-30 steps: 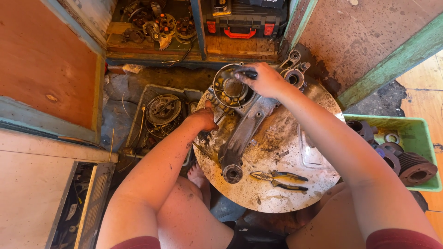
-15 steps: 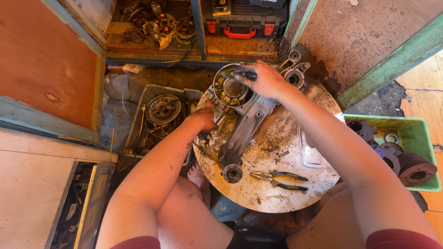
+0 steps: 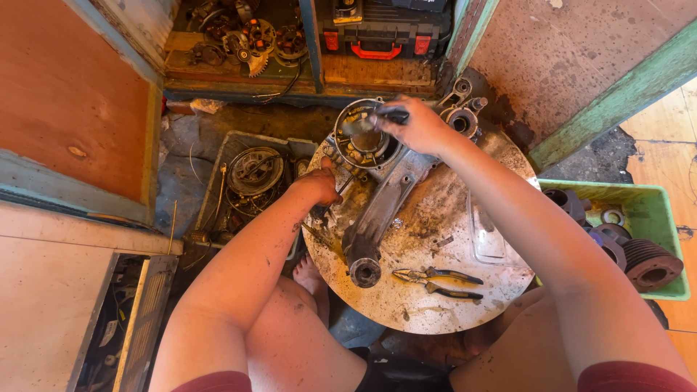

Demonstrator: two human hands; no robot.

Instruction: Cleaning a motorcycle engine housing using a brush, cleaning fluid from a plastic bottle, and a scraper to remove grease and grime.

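Observation:
A greasy metal engine casing (image 3: 377, 207) lies on a round, dirty metal table (image 3: 450, 305). Its far end is a round housing (image 3: 361, 138) with a dark centre. My right hand (image 3: 421, 127) is closed around a dark-handled tool (image 3: 383, 116) whose tip reaches into that housing. My left hand (image 3: 319, 185) presses against the casing's left edge, fingers curled on it. Both forearms reach in from below.
Black-handled pliers (image 3: 439, 282) and a clear plastic piece (image 3: 488, 236) lie on the table. A green bin (image 3: 639, 232) with round metal parts sits at right. A tray with a coil part (image 3: 254, 170) is at left. A black-and-red toolbox (image 3: 388, 29) stands beyond.

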